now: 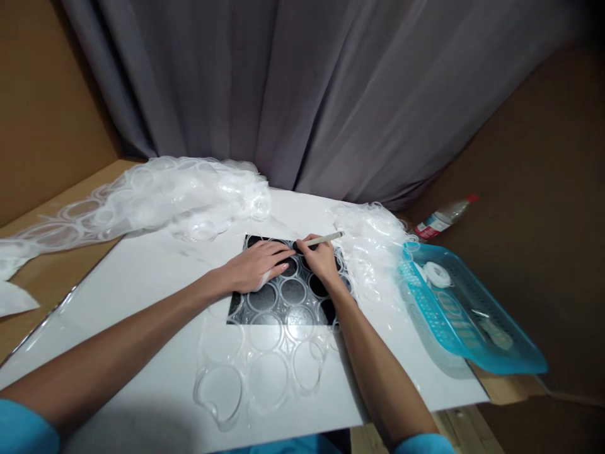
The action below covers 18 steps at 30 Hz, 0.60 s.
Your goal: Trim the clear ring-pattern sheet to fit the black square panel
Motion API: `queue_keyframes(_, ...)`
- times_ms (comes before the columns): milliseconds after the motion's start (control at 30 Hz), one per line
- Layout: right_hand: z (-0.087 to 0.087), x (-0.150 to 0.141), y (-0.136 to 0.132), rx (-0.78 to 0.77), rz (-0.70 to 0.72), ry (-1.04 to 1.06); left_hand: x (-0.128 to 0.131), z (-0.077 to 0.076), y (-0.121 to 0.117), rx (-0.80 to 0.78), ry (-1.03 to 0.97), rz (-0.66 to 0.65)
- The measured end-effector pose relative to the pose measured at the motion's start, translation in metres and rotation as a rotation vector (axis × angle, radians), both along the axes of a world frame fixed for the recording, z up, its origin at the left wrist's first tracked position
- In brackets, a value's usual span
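Observation:
A clear plastic sheet patterned with round rings (267, 378) lies over a black rectangular mat (235, 310) and hangs past its near edge onto the white board. My left hand (259, 265) rests flat on the sheet, fingers stretched toward the right; a whitish strip shows by its thumb. Close to those fingertips, my right hand (320, 257) grips a slim pale pen-like tool (326, 239), whose rear end points up and right. Its dark front end is down at the sheet near the mat's far edge. The exact tip is too small to make out.
Heaps of clear ring-patterned plastic lie at the back left (189, 192) and right (371, 243). Beside the right heap stands a blue plastic basket (510, 366) with white items inside. A red-capped bottle (442, 219) leans behind it. A grey curtain (283, 82) closes the back.

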State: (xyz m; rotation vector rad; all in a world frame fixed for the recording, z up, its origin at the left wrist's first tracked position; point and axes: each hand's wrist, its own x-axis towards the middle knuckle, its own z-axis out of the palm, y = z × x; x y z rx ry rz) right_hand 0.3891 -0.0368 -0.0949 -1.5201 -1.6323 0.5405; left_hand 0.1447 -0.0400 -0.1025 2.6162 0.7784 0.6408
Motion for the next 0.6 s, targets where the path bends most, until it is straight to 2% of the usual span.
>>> queue_keyframes(600, -0.0020, -0.0012, -0.0018, -0.018, 0.034, 0.009, 0.0013, -0.0017, -0.0002, 0.026, 0.034, 0.004)
